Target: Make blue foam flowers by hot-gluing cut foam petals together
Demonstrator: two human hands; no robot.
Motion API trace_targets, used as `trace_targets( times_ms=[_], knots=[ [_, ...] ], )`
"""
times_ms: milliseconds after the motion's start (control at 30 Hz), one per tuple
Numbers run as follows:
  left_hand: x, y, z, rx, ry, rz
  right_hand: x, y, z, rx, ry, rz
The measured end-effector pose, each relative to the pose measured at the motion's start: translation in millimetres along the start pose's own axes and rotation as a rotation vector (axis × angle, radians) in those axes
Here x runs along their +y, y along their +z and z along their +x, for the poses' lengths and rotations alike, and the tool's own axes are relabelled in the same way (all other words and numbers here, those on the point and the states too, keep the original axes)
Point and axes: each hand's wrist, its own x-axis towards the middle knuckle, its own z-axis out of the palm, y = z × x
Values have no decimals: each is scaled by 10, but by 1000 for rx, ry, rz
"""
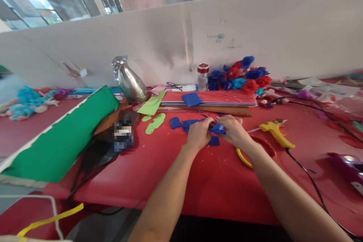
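Both my hands meet over the red table point(159, 174). My left hand point(199, 133) and my right hand point(233, 130) pinch a small blue folded paper piece point(217, 128) between their fingertips. More blue paper scraps point(181, 123) lie just left of my hands, and one blue scrap point(214, 141) lies under them. Yellow-handled scissors point(244, 158) lie under my right wrist. A yellow glue gun point(276, 131) rests to the right of my right hand.
A stack of coloured sheets point(227, 98) topped by a blue square point(192, 99) lies behind my hands. Paper flowers point(241, 75), a jar point(203, 76), a metal jug point(129, 81), a green sheet point(65, 136), light-green cutouts point(154, 121) and a black bag point(107, 147) surround them. A purple device point(348, 166) sits right.
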Motion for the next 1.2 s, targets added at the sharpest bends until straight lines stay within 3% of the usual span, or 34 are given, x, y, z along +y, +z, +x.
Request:
trace_targets(
  times_ms=[167, 300, 433, 633, 833, 1000, 1200],
  knots=[
    [-33, 85, 50, 222, -74, -178, 81, -55, -46, 185, 262, 120],
    [-114, 167, 101, 340, -146, -447, 61, -126, -37, 381, 474, 590],
    [-110, 201, 98, 256, -288, -809, 48, -163, -3, 505, 597, 1021],
    [-21, 182, 74, 199, -426, -1186, 132, -137, 35, 511, 699, 1310],
    [-17, 167, 80, 179, -501, -1268, 81, -101, 34, 453, 694, 1397],
    [-3, 196, 75, 188, -467, -1244, -15, -79, 54, 479, 770, 1490],
    [20, 278, 62, 245, -438, -1177, -65, -9, 60, 497, 763, 1561]
  ],
)
